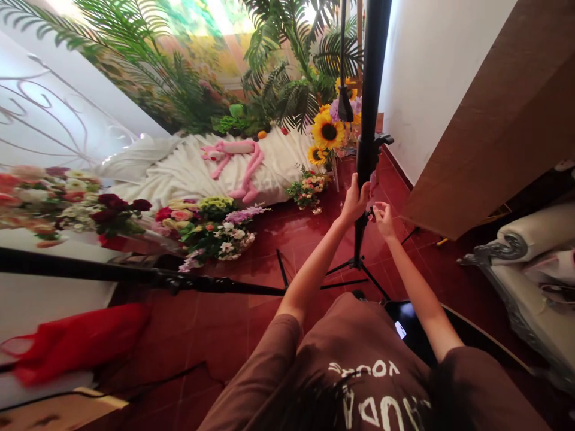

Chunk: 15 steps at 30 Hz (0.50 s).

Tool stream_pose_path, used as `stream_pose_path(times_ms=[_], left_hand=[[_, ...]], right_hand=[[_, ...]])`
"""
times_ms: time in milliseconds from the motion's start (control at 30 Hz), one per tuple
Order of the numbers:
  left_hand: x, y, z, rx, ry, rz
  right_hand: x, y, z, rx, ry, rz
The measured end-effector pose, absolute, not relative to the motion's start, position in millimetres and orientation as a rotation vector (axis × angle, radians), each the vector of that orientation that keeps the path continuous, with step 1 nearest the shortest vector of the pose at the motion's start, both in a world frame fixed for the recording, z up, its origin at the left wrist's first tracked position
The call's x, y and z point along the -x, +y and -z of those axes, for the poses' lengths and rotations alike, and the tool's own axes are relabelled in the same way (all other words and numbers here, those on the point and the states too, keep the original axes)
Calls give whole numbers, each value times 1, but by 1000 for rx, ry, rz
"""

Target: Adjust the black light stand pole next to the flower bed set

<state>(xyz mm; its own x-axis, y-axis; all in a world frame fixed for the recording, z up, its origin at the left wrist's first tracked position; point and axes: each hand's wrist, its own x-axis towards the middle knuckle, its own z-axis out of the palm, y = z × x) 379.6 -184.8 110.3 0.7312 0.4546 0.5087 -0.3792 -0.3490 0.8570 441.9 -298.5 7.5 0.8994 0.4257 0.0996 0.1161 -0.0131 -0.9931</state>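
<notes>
A black light stand rises upright in front of me, its tripod legs spread on the red floor. My left hand is closed around its pole, below a clamp collar with a lever. Just to the right, my right hand has its fingers bent together at a small black knob on the pole. The contact between those fingertips and the knob is small and partly hidden. A black cable with a plug-like end hangs beside the upper pole.
Another black stand crosses at left. Flower bunches and sunflowers edge a white-draped bed bearing a pink plush toy. A brown panel and cream sofa stand right; a red bag lies lower left.
</notes>
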Motion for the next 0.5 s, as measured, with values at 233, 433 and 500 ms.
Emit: stream_pose_path(times_ms=[233,433,500], left_hand=[[-384,-181,-97,-1748,78,-862],[-381,-184,-65,-1764,110,-854],[-381,-185,-64,-1757,113,-856]], right_hand=[[-451,-279,-22,1719,-231,-118],[-442,-275,-19,1653,-377,14],[-441,-277,-16,1567,-377,-74]])
